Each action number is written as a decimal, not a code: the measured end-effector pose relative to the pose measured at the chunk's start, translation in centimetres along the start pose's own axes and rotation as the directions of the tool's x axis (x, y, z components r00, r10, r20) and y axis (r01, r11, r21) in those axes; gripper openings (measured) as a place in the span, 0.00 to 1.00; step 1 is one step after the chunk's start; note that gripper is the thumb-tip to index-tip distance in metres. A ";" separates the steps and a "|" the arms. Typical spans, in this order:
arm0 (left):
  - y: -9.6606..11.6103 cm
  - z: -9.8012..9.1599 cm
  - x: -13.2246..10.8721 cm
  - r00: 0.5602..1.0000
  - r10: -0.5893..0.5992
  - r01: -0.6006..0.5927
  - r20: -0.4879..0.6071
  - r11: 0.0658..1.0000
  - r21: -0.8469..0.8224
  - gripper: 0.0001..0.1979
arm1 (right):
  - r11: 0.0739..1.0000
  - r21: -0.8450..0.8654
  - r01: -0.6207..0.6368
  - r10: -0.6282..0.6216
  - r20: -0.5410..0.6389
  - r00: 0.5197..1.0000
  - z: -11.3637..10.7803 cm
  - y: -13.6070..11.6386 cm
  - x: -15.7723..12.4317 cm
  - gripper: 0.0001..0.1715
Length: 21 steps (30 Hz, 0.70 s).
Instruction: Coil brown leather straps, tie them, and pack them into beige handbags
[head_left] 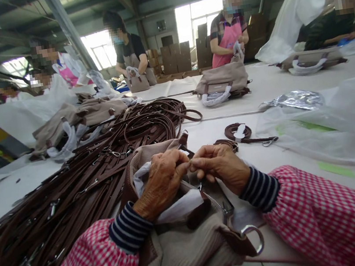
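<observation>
A beige ribbed handbag [188, 247] with brown trim lies right in front of me, its zipper [212, 201] partly showing and a metal D-ring [254, 239] at the near right corner. White wrapping [180, 206] covers part of its handle. Above the bag, my left hand [167, 176] is closed, thumb and fingers pinched together. Fingertip to fingertip with it, my right hand [220, 164] also pinches. Whatever lies between the fingertips is too small to make out.
A large heap of brown straps [102, 162] fills the left. Coiled straps [238, 133] lie beyond my right hand. Further back are another handbag [223, 79], a piled group of bags [59, 124] and clear plastic [326, 128]. Several people stand around the table.
</observation>
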<state>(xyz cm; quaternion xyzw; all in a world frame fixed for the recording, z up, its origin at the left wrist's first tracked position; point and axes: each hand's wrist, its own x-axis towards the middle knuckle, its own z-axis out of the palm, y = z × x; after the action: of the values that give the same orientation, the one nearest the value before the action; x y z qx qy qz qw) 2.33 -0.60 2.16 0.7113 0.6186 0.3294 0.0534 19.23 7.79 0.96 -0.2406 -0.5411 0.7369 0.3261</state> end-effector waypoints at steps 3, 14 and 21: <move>0.0 -0.1 -0.1 1.000 0.005 -0.005 0.014 1.000 -0.026 0.08 | 0.999 0.046 0.013 -0.013 0.000 1.000 0.2 0.3 0.1 0.18; 0.2 -1.0 0.3 0.997 -0.046 0.054 0.061 0.989 -0.137 0.08 | 0.997 -0.068 -0.040 0.049 0.132 0.990 -1.1 -0.1 1.0 0.17; 2.5 -4.8 0.4 0.899 0.258 -0.323 0.353 0.936 0.140 0.16 | 0.162 -0.929 0.333 -0.246 0.289 0.925 -8.6 -5.0 0.2 0.15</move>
<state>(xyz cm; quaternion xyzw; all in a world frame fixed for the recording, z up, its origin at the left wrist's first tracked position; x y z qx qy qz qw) 1.87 -2.43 7.26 0.8425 0.5167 0.1481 0.0361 26.29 14.47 3.12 -0.2563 -0.9251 0.1725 0.2206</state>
